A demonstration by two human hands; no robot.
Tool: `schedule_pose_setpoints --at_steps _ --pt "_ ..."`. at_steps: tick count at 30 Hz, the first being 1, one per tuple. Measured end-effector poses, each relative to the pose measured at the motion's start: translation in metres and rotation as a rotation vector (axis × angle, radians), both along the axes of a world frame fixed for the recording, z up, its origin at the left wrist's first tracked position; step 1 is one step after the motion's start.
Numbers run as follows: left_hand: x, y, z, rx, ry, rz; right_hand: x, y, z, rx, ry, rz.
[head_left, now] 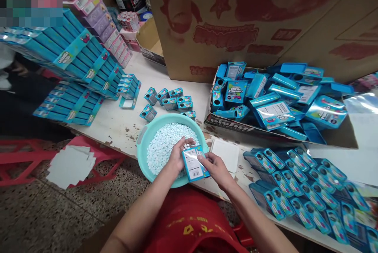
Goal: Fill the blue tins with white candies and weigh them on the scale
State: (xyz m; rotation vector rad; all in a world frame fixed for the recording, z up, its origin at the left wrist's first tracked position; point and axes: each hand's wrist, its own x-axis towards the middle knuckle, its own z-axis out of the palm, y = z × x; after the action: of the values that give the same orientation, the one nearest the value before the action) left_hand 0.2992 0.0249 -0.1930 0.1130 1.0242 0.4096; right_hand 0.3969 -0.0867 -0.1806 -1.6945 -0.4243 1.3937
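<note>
Worn and white, the desk (pixel 147 74) is backed by a big brown carton (pixel 183 60) with red print. At the near side, a green bowl (pixel 142 158) is well filled with small white sweets (pixel 165 139). Over its right edge, a blue pack (pixel 193 166) is held by the right hand (pixel 217 168), its grip closed on the pack's side. By the pack's far end, the left hand (pixel 178 154) is curled, and a few sweets are held in its grip.

Some work looks done: on the far left, tall stacks of blue trays (pixel 85 54) are filled with packs. Beside them, a small tray (pixel 128 103) is only partly filled. Just past the bowl, a few loose packs (pixel 169 103) are stood up.

Much looks left: a low box (pixel 233 124) on the right is heaped with mixed-up packs (pixel 277 111). At the near right, many packs are stood in rows (pixel 307 190), with dark round holes on top; whether sweets are inside cannot be told. White cards (pixel 226 154) are piled right of the bowl.
</note>
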Motion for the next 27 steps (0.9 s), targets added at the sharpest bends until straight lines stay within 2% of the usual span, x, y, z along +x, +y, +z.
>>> schedule_pose_setpoints --at_steps 3,6,9,11,13,16,18,21,23,25,27 --pt "0.001 -0.001 0.000 0.020 0.025 0.005 -0.002 -0.003 0.000 0.061 0.045 -0.012" --pt "0.000 0.000 0.000 0.077 0.021 0.007 -0.002 -0.006 0.002 0.130 0.118 0.065" --pt "-0.003 0.005 -0.001 0.176 -0.011 -0.100 0.001 -0.014 0.007 0.207 0.105 0.100" --pt "-0.007 0.010 -0.003 0.329 0.041 -0.207 0.005 -0.024 0.010 0.269 0.074 0.041" --pt "-0.015 0.018 -0.006 0.622 0.244 -0.334 0.013 -0.038 0.008 0.289 0.015 -0.060" --pt "-0.028 0.031 -0.013 1.168 0.741 -0.511 0.031 -0.060 -0.008 0.256 -0.148 -0.267" --pt "-0.034 0.038 -0.019 1.393 0.947 -0.594 0.044 -0.071 -0.028 0.229 -0.279 -0.377" --pt "-0.035 0.040 -0.027 1.502 0.949 -0.684 0.059 -0.076 -0.059 0.207 -0.452 -0.425" --pt "-0.031 0.038 -0.030 1.529 0.900 -0.718 0.063 -0.077 -0.072 0.201 -0.509 -0.411" --pt "-0.027 0.035 -0.031 1.538 0.875 -0.739 0.066 -0.081 -0.075 0.204 -0.526 -0.392" --pt "-0.024 0.033 -0.030 1.532 0.860 -0.751 0.070 -0.089 -0.068 0.204 -0.649 -0.336"
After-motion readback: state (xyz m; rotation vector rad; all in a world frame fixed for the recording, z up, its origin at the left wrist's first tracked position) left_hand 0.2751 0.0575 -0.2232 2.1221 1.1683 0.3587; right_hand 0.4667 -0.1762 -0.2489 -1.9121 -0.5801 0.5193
